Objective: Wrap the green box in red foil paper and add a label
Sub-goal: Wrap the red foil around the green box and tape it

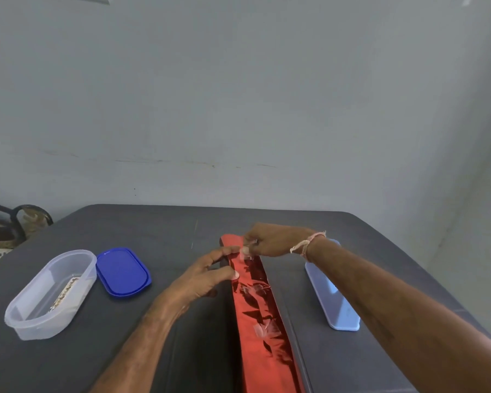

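A long narrow box wrapped in shiny red foil (262, 330) lies on the dark table, running from the near edge away from me; no green shows. Two pieces of clear tape sit on its top seam, one mid-length (265, 327) and one further up. My left hand (201, 279) grips the box's left side near the far end, thumb tip on the foil. My right hand (270, 241) reaches over the far end and pinches a small piece of clear tape (245, 252) just above the foil, close to my left forefinger.
A clear oval plastic container (29, 321) with a patterned strip inside stands at the left, its blue lid (122, 272) beside it. A light blue flat plastic piece (333, 299) lies right of the box, under my right forearm. The wall stands behind the table's far edge.
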Motion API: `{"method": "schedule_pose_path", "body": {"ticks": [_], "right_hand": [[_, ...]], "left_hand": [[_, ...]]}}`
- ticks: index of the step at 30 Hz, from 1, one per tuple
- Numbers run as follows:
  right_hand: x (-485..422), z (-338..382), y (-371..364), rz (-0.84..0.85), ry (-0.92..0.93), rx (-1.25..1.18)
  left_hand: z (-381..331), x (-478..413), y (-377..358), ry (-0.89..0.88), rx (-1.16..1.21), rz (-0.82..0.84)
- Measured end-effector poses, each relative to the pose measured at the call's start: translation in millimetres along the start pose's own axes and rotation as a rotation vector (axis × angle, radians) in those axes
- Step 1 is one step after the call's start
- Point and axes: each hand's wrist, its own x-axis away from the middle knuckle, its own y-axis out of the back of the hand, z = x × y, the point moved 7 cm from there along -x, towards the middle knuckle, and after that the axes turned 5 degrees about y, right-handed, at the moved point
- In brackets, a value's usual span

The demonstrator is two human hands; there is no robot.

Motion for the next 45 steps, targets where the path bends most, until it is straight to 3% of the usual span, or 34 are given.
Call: {"method": "schedule_pose_path", "body": {"ticks": [7, 15, 33, 36, 45], "right_hand": [[-2, 11, -1, 0.045, -0.03, 0.126], [-3, 23, -3, 0.007, -0.055, 0.408], [-13, 22, 6, -0.064, -0.111, 0.718], [-9, 6, 11, -0.083, -0.175, 0.584], [1, -35, -5, -0.157, -0.288, -0.162]], "left_hand": [[-1, 1, 0, -0.013, -0.014, 0.003], [-1, 0, 0, -0.024, -0.005, -0.018], [4, -3, 1, -0.065, -0.024, 0.005], [7, -5, 1, -0.056, -0.014, 0.0], [10, -5, 3, -0.067, 0.053, 0.004]]}}
